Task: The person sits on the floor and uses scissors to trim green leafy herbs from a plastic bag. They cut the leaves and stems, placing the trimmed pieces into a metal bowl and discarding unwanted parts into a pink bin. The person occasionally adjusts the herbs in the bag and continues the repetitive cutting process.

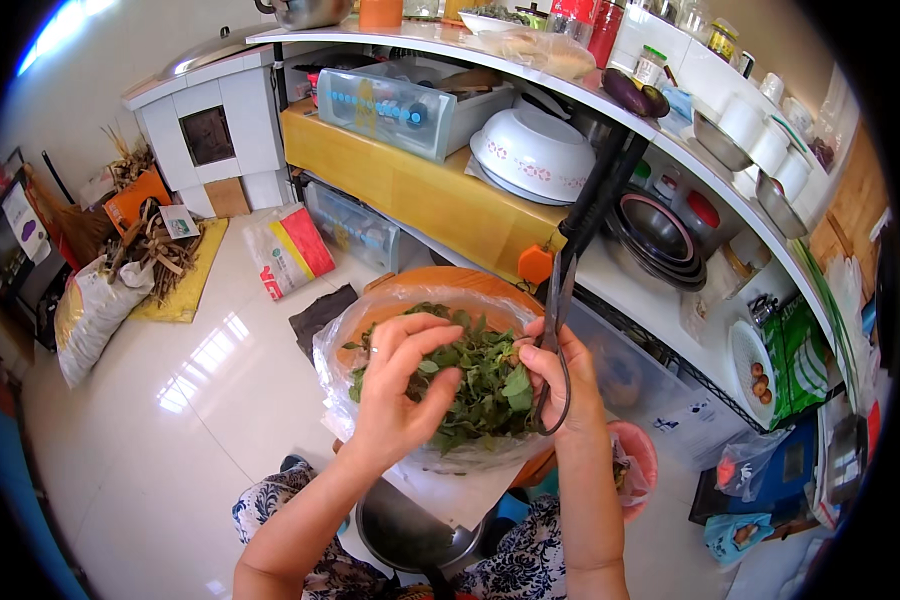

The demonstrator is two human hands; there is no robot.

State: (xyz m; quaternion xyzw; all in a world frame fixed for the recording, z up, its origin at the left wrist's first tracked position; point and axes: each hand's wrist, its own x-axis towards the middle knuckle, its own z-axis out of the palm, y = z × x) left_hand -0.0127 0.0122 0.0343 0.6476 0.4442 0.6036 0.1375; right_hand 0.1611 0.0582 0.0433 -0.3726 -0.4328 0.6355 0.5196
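My right hand has a pair of black-handled scissors, blades pointing up and away from me. Its thumb and fingertips also pinch a small leafy sprig. Fingers spread and curved, my left hand hovers at the left of a heap of green leafy stems, with nothing seen in its grasp. A clear plastic bag lies open around the heap, on a round orange-brown wooden stool or small table. Below, between my knees, stands a metal pot with dark green contents, partly hidden by white paper.
To the right of the stool is a pink bin with a plastic liner. Ahead, shelves hold a white enamel basin and stacked metal bowls. An orange tag hangs by the shelf post. A printed sack lies on the floor.
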